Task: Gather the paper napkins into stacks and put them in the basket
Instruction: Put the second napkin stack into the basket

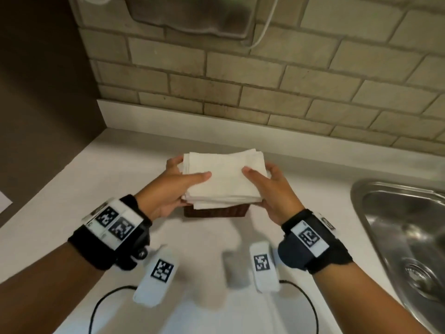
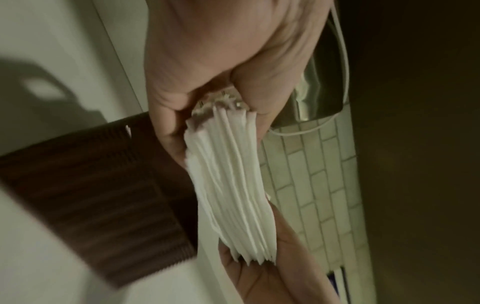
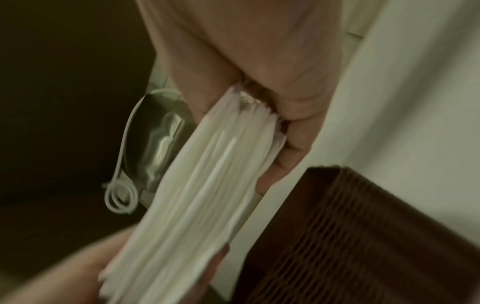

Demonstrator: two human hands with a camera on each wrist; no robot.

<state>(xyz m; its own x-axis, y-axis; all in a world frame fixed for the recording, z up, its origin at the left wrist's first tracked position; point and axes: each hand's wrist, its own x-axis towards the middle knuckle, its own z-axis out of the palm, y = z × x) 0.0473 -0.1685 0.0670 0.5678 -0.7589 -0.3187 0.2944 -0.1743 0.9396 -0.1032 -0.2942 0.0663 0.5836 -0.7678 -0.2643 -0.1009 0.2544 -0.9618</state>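
Note:
A thick stack of white paper napkins (image 1: pixel 225 179) hangs just above a dark brown woven basket (image 1: pixel 216 211) on the white counter. My left hand (image 1: pixel 166 189) grips the stack's left side, thumb on top and fingers underneath. My right hand (image 1: pixel 272 189) grips the right side the same way. The stack hides most of the basket; only its near wall shows. In the left wrist view the napkin edges (image 2: pixel 233 185) fan out between thumb and fingers, with the basket (image 2: pixel 98 195) below. The right wrist view shows the same stack (image 3: pixel 202 185) held over the basket (image 3: pixel 363 236).
A steel sink (image 1: pixel 407 232) is set into the counter at the right. Two white tagged devices (image 1: pixel 157 276) (image 1: pixel 263 266) with black cables lie near the front edge. A brick-tile wall (image 1: pixel 265 80) rises behind, with a metal dispenser (image 1: pixel 190 15) and white cord on it.

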